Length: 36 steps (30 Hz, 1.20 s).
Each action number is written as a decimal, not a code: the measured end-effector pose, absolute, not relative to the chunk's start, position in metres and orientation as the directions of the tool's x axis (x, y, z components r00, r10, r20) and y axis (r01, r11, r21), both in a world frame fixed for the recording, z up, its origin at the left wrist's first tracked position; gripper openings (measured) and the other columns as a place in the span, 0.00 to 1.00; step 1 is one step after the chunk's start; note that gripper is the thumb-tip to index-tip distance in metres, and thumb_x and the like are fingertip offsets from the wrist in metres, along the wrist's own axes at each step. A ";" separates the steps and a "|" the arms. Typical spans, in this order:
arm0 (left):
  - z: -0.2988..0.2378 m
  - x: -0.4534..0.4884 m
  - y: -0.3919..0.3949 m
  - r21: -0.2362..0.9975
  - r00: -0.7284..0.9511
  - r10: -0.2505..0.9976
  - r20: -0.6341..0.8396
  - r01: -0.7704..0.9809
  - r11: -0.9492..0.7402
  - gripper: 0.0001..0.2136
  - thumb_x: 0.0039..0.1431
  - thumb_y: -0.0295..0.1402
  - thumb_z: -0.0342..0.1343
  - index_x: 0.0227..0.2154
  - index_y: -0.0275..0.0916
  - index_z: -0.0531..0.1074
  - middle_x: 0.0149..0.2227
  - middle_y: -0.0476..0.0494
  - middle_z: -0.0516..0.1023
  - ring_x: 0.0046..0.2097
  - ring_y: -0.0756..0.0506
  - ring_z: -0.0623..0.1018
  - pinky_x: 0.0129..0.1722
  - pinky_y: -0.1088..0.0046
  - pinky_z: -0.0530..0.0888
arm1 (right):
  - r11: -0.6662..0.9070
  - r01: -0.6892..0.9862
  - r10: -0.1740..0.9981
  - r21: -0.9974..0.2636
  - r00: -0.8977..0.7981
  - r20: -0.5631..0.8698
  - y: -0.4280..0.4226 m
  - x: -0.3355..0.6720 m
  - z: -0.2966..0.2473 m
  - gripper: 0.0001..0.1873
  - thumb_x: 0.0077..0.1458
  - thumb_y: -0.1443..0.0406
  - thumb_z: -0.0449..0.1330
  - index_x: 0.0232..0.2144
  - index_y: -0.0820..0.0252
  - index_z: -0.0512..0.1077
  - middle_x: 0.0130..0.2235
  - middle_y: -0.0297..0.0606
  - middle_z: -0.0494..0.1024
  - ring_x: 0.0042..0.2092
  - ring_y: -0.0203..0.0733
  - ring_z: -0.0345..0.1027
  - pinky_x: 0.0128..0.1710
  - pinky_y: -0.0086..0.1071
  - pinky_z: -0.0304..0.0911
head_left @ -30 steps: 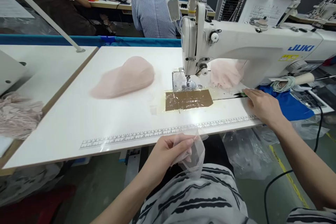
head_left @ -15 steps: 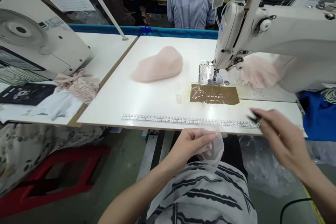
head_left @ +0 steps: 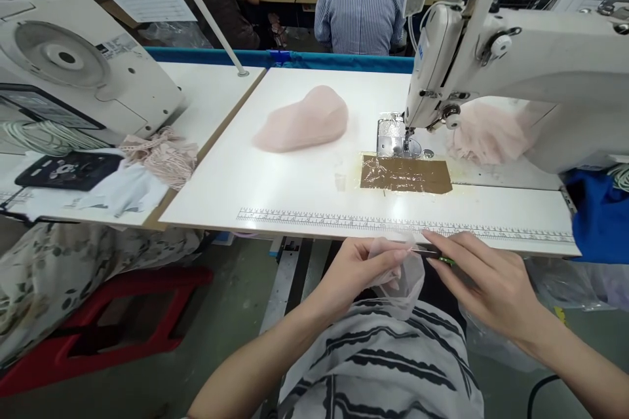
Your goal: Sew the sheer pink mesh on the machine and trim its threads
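Note:
My left hand (head_left: 361, 273) pinches a piece of sheer pale fabric (head_left: 409, 280), which hangs below the fingers over my lap, just in front of the table edge. In my right hand (head_left: 484, 278) is a small pair of dark thread snips (head_left: 430, 251) with a bit of green on it. Its metal tip meets the fabric close to my left fingertips. Whether the blades are apart is too small to tell. On the table lies a pale pink sheer piece (head_left: 305, 121).
A sewing machine (head_left: 491, 59) stands at the right, with brown tape (head_left: 405, 174) before its needle and pink ruffled fabric (head_left: 489, 133) behind. A ruler strip (head_left: 344, 219) runs along the front edge. Another machine (head_left: 83, 65) is at left; a red stool (head_left: 162, 314) stands below.
My right hand has moved left with the snips, from out over the table's right side to the fabric. My left hand keeps its pinch. The view has shifted slightly.

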<state>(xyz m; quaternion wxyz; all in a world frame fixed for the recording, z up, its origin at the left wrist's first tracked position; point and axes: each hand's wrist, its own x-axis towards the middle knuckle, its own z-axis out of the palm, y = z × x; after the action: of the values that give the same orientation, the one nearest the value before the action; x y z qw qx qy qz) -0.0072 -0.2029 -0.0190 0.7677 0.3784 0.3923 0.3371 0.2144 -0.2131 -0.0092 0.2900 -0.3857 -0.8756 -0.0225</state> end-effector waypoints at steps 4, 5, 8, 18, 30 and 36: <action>-0.018 -0.007 -0.203 0.848 0.466 0.816 -0.342 -0.221 0.481 0.13 0.55 0.40 0.62 0.36 0.36 0.80 0.26 0.46 0.76 0.29 0.52 0.73 0.31 0.78 0.73 | 0.703 0.694 0.653 -0.154 -0.545 0.525 -0.214 0.213 -0.009 0.26 0.57 0.71 0.60 0.58 0.63 0.63 0.32 0.35 0.73 0.25 0.30 0.60 0.22 0.28 0.52; -0.018 -0.007 -0.203 0.849 0.466 0.818 -0.338 -0.223 0.478 0.13 0.55 0.40 0.62 0.37 0.36 0.80 0.26 0.46 0.76 0.29 0.52 0.73 0.31 0.78 0.73 | 0.703 0.696 0.653 -0.149 -0.547 0.524 -0.214 0.213 -0.009 0.26 0.58 0.71 0.60 0.58 0.63 0.63 0.32 0.35 0.73 0.25 0.31 0.60 0.23 0.28 0.52; -0.019 -0.007 -0.202 0.851 0.469 0.820 -0.328 -0.230 0.472 0.12 0.56 0.40 0.62 0.38 0.37 0.80 0.25 0.46 0.75 0.29 0.52 0.74 0.31 0.78 0.74 | 0.701 0.701 0.651 -0.132 -0.553 0.520 -0.213 0.214 -0.009 0.25 0.58 0.71 0.60 0.58 0.63 0.63 0.33 0.36 0.73 0.25 0.31 0.61 0.22 0.28 0.52; -0.019 -0.005 -0.201 0.842 0.473 0.814 -0.336 -0.236 0.484 0.13 0.55 0.40 0.63 0.38 0.36 0.80 0.25 0.46 0.75 0.28 0.53 0.73 0.30 0.79 0.73 | 0.694 0.689 0.682 -0.209 -0.535 0.499 -0.213 0.214 -0.011 0.28 0.58 0.71 0.60 0.60 0.59 0.61 0.33 0.37 0.73 0.27 0.32 0.62 0.23 0.28 0.53; -0.020 -0.003 -0.203 0.853 0.480 0.815 -0.326 -0.223 0.472 0.12 0.55 0.41 0.62 0.29 0.35 0.79 0.24 0.47 0.73 0.26 0.54 0.72 0.28 0.81 0.71 | 0.632 0.580 0.775 -0.514 -0.464 0.429 -0.214 0.207 -0.007 0.25 0.61 0.72 0.56 0.60 0.56 0.61 0.32 0.36 0.68 0.25 0.32 0.57 0.20 0.28 0.51; -0.017 -0.002 -0.203 0.859 0.477 0.816 -0.326 -0.210 0.466 0.12 0.56 0.41 0.62 0.33 0.36 0.80 0.24 0.47 0.73 0.26 0.54 0.72 0.28 0.81 0.71 | 0.508 0.561 0.853 -0.654 -0.433 0.292 -0.215 0.209 -0.008 0.24 0.63 0.69 0.54 0.61 0.54 0.61 0.33 0.37 0.68 0.28 0.34 0.61 0.17 0.26 0.52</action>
<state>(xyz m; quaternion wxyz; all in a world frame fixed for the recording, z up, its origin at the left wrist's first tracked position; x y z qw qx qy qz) -0.0019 -0.2033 -0.0168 0.7643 0.3925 0.3860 0.3357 0.2090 -0.2149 -0.0079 0.3071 -0.4351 -0.8123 0.2379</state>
